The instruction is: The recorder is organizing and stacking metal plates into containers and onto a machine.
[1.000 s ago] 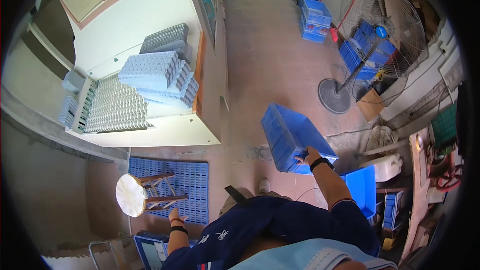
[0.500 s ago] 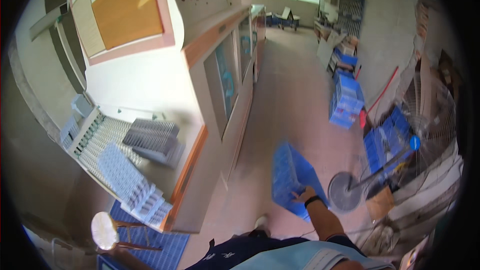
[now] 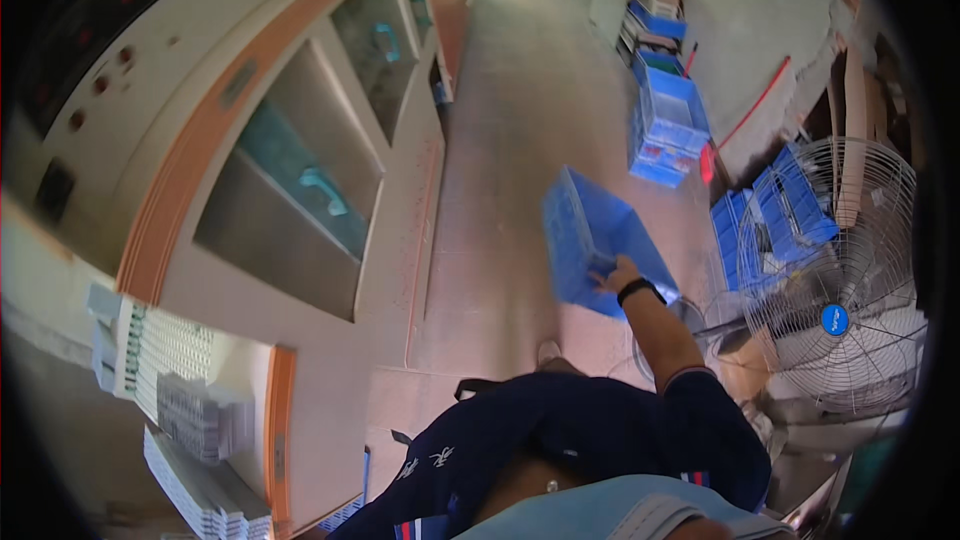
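An open blue plastic crate [image 3: 580, 255] hangs tilted over the floor ahead of me. My right hand [image 3: 622, 274], with a black band on the wrist, has its fingers wrapped over the crate's near rim. The inside that shows is bare blue plastic. My left hand is out of the picture.
Along the left runs a long pale machine [image 3: 392, 270] with glass doors and turquoise handles. Grey stacked trays [image 3: 190, 415] lie at its near end. On the right stand stacked blue crates [image 3: 672, 120], a red-handled tool [image 3: 757, 105] and a large wire-caged fan [image 3: 850, 240].
My view has moved forward along the aisle, so the machine doors and the fan look closer. The crate has come along in my right hand. The trays have slid toward the lower left.
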The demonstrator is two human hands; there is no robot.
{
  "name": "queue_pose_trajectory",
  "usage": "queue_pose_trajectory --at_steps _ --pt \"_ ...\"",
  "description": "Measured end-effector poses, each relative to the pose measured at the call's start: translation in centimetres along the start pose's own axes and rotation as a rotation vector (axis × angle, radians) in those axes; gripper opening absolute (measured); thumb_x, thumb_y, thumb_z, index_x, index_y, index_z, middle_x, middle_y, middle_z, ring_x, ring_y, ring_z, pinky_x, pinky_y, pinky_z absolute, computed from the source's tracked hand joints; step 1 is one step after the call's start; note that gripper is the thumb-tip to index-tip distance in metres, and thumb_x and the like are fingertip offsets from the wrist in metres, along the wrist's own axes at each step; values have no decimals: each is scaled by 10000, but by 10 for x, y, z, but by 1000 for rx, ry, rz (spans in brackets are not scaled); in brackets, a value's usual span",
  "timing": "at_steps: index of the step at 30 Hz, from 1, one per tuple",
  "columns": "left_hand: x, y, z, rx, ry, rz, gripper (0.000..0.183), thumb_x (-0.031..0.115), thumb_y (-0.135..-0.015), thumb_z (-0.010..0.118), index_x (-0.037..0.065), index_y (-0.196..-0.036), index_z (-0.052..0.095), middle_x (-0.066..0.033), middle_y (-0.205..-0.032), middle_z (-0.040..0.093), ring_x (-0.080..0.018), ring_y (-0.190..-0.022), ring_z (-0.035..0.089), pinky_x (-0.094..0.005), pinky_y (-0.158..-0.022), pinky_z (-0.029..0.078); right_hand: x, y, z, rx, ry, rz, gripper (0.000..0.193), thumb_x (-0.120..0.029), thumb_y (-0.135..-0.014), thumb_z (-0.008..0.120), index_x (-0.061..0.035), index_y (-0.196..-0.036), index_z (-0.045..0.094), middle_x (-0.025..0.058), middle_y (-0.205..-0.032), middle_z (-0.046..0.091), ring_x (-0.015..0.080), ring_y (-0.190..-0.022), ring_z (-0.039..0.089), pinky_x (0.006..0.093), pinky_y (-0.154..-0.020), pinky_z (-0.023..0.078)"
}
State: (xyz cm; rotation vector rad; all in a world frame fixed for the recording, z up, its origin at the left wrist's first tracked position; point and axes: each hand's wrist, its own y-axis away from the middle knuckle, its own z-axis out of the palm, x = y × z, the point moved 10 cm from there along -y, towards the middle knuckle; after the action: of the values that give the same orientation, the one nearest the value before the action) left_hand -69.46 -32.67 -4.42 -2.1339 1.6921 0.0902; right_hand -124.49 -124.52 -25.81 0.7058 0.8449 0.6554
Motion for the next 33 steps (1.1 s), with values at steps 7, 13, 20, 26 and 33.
queue_pose_trajectory --at_steps 7,13,20,26,33 --pt "242 77 7 -198 99 239 562 444 -610 740 76 -1019 623 -130 -998 637 -297 -923 612 -391 -769 499 -110 -91 38 207 -217 -46 579 -197 -800 461 -44 -1322 262 231 -1396 131 561 -1246 11 622 -966 333" --pt "460 150 30 -412 155 436 554 447 -619 732 81 -1019 624 -128 -994 639 -297 -920 612 -393 -764 500 -195 -210 75 169 -208 -98 443 -193 -841 449 -27 -1247 382 255 -1319 297 611 -1199 91 605 -901 416" --pt "702 191 41 -607 100 628 544 451 -629 723 85 -1019 626 -126 -988 640 -299 -916 612 -394 -757 500 -332 -314 124 157 -271 -269 391 -120 -765 512 1 -1131 448 239 -1155 474 485 -1120 400 667 -819 430" --pt "849 190 9 -701 53 770 536 455 -637 716 90 -1019 628 -123 -984 641 -299 -913 612 -396 -752 500 -449 -356 147 171 -255 -334 324 -85 -728 551 11 -1033 497 197 -1040 551 408 -902 573 645 -683 499" --pt "947 215 -41 -760 1 812 526 458 -647 707 94 -1019 630 -121 -978 643 -301 -909 611 -398 -746 500 -634 -449 87 392 -187 -568 246 -96 -725 573 8 -945 533 152 -914 584 334 -813 612 537 -665 550"
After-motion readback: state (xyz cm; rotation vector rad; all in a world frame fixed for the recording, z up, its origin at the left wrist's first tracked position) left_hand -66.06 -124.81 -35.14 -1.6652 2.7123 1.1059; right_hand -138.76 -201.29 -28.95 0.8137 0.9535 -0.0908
